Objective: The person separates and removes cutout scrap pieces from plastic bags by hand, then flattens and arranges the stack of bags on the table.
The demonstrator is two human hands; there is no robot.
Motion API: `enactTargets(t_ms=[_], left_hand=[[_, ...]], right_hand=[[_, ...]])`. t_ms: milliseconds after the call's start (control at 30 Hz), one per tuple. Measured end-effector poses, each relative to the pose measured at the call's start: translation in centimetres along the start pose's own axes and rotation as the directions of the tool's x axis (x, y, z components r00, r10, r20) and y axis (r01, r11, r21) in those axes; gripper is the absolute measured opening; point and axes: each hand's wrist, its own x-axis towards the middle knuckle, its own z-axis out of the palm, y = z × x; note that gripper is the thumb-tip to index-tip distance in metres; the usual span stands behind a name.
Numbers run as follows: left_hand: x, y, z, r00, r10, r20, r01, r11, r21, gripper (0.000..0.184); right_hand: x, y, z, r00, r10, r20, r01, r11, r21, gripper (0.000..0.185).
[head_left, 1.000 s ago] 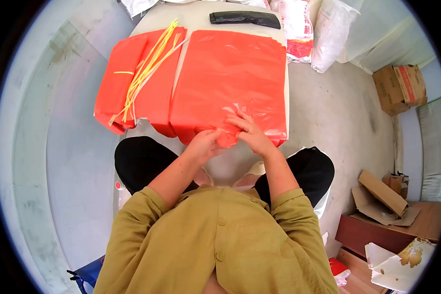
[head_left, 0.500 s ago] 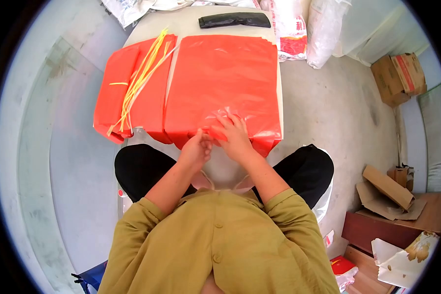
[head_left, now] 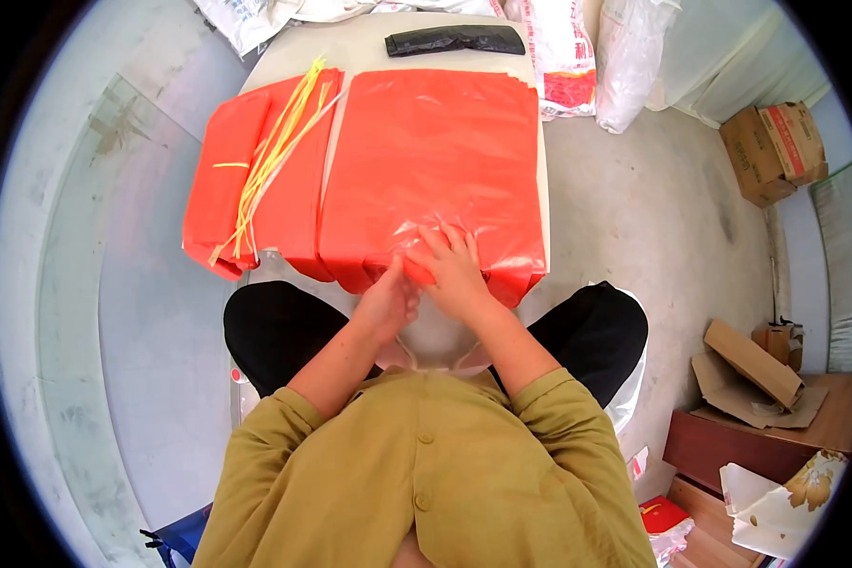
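A stack of red plastic bags [head_left: 435,151] lies flat on the table, its front edge hanging over toward my lap. My right hand [head_left: 452,270] rests on that front edge, fingers stretched over the plastic, which wrinkles under them. Close beside it, my left hand [head_left: 388,301] is at the overhanging edge with its fingers curled and its thumb up against the red plastic. Its fingertips are partly hidden. To the left sits a folded pile of red bags [head_left: 222,189], with a bunch of yellow ties [head_left: 276,166] laid across it.
A rolled black plastic bundle [head_left: 454,40] lies at the back of the pale table [head_left: 350,47]. White printed sacks [head_left: 563,57] stand behind it. Cardboard boxes [head_left: 774,156] are on the right, with flattened cardboard [head_left: 757,379] on a brown cabinet [head_left: 719,445].
My left hand has shifted slightly right and down, closer to my right hand. The right hand has moved only a little, and the bags stay in place.
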Motion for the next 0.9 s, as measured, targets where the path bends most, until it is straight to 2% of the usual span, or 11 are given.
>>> enactTargets(t_ms=[267,400,500,600,667,700,767,867,900], left_hand=[[0.0,-0.3,-0.4,1.0,0.008,0.028,-0.008,1.0,0.001,0.033],[-0.6,-0.1,-0.5,0.999,0.02,-0.048,-0.022,0.999,-0.047,0.04],[-0.7,-0.3,-1.9,0.995,0.08,-0.052,-0.085,0.991,-0.107,0.039],[-1.6,0.1,-1.9,0.986,0.147,-0.082,-0.159,0.973,-0.167,0.039],[-1.8,0.3,-2.4,0.983,0.164,-0.077,-0.176,0.965,-0.196,0.039],[-1.9,0.3,-2.5,0.983,0.167,-0.078,-0.179,0.965,-0.193,0.038],[-2.1,0.5,-2.7,0.982,0.173,-0.081,-0.186,0.964,-0.188,0.037],[-1.6,0.0,-3.6,0.944,0.273,-0.186,-0.29,0.954,-0.072,0.028],[-1.4,0.0,-4.0,0.908,0.355,-0.221,-0.367,0.93,-0.012,0.025]], right_hand=[[-0.1,0.0,0.5,1.0,0.023,-0.014,-0.023,1.0,0.013,0.049],[0.0,0.3,0.3,1.0,-0.028,-0.01,0.028,0.999,-0.044,0.046],[0.2,0.6,0.5,0.999,0.05,0.016,-0.051,0.993,0.102,0.041],[0.6,1.6,1.0,0.998,0.067,0.023,-0.07,0.984,0.165,0.042],[0.8,1.7,1.1,0.988,0.15,0.03,-0.152,0.95,0.271,0.045],[0.9,1.6,1.1,0.981,0.191,0.036,-0.192,0.927,0.322,0.047],[1.0,1.5,1.1,0.976,0.217,0.033,-0.216,0.925,0.313,0.05],[1.1,1.7,1.3,0.972,0.233,0.037,-0.232,0.91,0.343,0.05],[1.1,1.7,1.2,0.971,0.235,0.04,-0.234,0.903,0.36,0.05]])
